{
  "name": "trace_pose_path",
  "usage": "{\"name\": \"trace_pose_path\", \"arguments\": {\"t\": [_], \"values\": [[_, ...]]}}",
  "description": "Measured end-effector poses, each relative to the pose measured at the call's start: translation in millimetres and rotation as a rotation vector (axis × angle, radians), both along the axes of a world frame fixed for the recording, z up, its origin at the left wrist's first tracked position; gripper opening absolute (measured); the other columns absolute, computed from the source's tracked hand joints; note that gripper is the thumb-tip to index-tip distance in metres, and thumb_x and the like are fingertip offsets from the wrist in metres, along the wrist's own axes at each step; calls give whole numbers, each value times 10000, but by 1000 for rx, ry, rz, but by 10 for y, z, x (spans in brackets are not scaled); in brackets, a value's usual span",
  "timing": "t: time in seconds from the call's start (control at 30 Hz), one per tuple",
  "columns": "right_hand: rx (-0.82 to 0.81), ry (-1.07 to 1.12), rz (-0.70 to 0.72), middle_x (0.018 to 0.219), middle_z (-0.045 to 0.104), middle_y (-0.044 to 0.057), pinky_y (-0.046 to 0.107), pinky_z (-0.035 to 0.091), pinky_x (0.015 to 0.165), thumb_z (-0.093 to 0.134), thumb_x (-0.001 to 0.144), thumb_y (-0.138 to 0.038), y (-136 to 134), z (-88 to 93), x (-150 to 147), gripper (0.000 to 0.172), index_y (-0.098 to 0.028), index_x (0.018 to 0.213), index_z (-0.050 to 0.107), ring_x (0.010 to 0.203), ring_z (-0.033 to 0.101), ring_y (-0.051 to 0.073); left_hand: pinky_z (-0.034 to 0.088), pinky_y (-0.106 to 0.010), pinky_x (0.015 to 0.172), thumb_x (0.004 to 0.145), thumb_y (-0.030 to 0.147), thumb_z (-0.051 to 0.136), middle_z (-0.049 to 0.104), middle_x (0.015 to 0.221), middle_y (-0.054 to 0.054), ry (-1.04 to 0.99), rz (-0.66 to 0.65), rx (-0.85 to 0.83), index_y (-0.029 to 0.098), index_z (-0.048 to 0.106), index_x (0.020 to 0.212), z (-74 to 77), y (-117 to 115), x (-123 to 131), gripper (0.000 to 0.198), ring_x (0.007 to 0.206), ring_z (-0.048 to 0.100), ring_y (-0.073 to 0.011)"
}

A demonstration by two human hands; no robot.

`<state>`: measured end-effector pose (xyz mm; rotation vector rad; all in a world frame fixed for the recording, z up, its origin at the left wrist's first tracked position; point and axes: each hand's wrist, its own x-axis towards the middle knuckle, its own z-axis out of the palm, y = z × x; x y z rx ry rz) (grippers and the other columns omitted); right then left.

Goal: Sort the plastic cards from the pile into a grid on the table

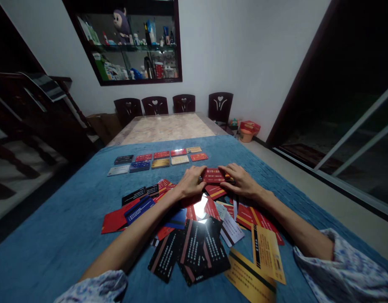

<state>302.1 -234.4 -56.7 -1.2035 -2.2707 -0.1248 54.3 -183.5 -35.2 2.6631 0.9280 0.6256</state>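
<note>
On the blue cloth (64, 202), two rows of cards (161, 163) are laid out; a loose pile (198, 242) is spread nearer; by the left hand (191, 182), the left end of a red card (214, 176) is pinched at the pile's far edge; its right end is gripped by the right hand (242, 181).

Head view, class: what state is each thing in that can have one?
Red card: held, printed side showing
Left hand: closed on its left end
Right hand: closed on its right end
Near cards: heaped, overlapping
Far cards: laid in two rows
Blue cloth: spread over part of the table
Chairs: upright near the wall
</note>
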Motion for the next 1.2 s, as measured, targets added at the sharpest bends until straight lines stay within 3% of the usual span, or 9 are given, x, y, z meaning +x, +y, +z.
{"name": "trace_pose_path", "arguments": {"t": [0.53,0.83,1.2], "values": [[4,56,-12,1103,603,137,497,488,864,662,858,-441,11,7,-7,468,-222,1270,636,1046,517,309,422,-477,993,798,206,649,529,1263,-118,75,38,-18,191,573,1216,59,-12,-21,425,1192,468,-294],[-98,84,-15,1045,626,129,464,489,855,674,851,-466,-5,13,-43,483,-213,1262,663,991,534,289,394,-453,982,832,171,595,534,1228,-97,172,53,-88,192,605,1099,130,-65,-18,267,1162,465,-276],[-146,35,-1,1055,645,128,463,488,855,686,829,-486,67,92,-77,454,-233,1206,701,987,555,291,389,-465,1003,817,198,608,525,1223,-96,239,44,-110,194,588,1148,253,-84,-84,332,1178,460,-284]]}}
